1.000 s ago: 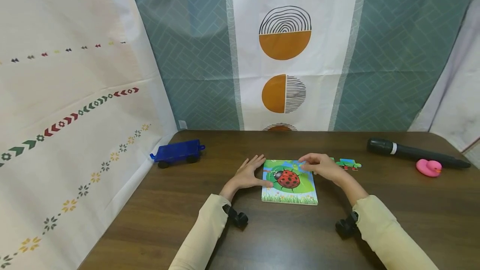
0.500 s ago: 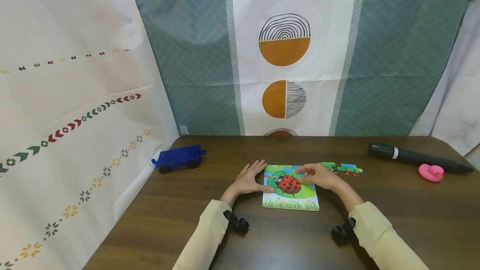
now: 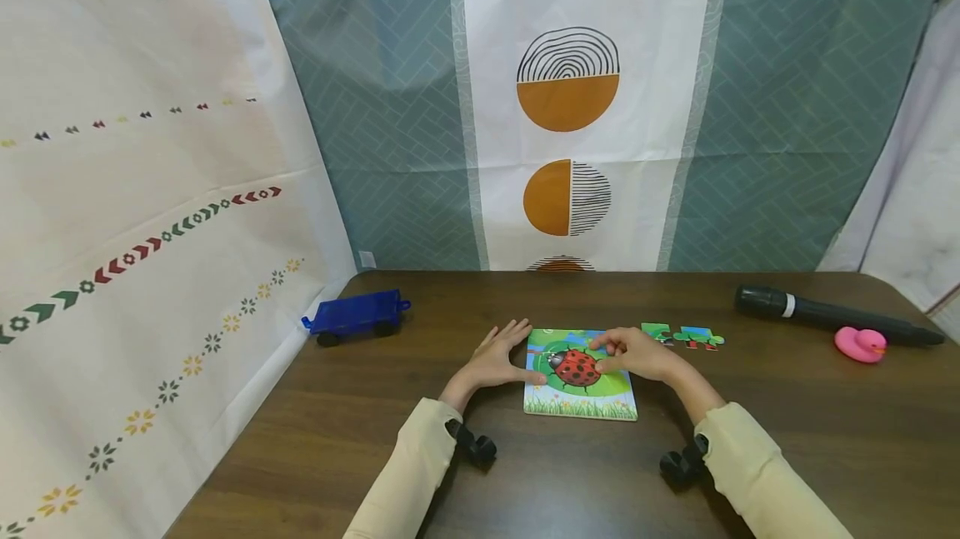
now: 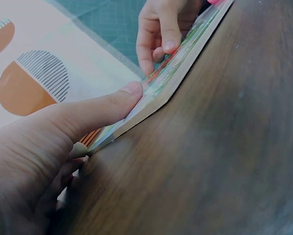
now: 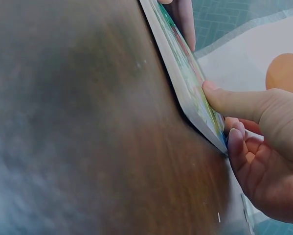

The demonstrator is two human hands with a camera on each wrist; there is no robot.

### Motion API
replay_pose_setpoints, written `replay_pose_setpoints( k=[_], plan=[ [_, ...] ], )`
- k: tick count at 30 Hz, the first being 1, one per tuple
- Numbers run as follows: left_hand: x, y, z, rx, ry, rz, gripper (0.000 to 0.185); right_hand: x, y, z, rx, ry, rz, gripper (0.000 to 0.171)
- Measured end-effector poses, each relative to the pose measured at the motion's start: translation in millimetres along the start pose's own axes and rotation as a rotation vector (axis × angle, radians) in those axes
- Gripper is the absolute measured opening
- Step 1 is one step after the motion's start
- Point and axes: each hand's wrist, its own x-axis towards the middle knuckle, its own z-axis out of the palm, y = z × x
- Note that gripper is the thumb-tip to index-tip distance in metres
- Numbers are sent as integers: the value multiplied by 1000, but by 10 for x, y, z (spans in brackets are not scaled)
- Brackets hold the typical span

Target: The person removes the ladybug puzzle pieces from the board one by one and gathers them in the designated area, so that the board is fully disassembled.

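Note:
A square jigsaw puzzle (image 3: 555, 401) with a ladybug picture on green leaves lies flat on the brown table. My left hand (image 3: 492, 362) rests at its left edge, fingers spread, with the thumb lying over the picture. On the right side, my right hand (image 3: 639, 353) touches the picture with thumb and forefinger set apart near the ladybug, its other fingers bent. It covers the puzzle's upper right corner. In the right wrist view the thumb (image 5: 234, 102) rests on the puzzle's face. Behind the right hand lie loose jigsaw pieces (image 3: 699, 337), green and blue.
A blue toy wagon (image 3: 356, 314) stands at the table's back left. Toward the back right lie a long black stick-like object (image 3: 832, 314) and a pink toy duck (image 3: 860, 345). A patterned curtain (image 3: 405, 147) hangs behind the table (image 3: 360, 439).
My right hand has moved from the puzzle's upper right corner down toward the ladybug, its thumb and forefinger now wider apart. The left hand keeps its place. The head view has tilted slightly up.

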Motion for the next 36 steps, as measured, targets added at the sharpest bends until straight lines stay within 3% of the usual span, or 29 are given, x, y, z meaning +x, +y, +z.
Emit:
replay_pose_setpoints(
  k=[16,36],
  plan=[
    [25,-8,-34,15,1,-6,96,61,12,32,-37,46,41,33],
    [23,-23,-2,-3,-8,-17,95,66,7,27,-81,28,-1,34]
  ],
)
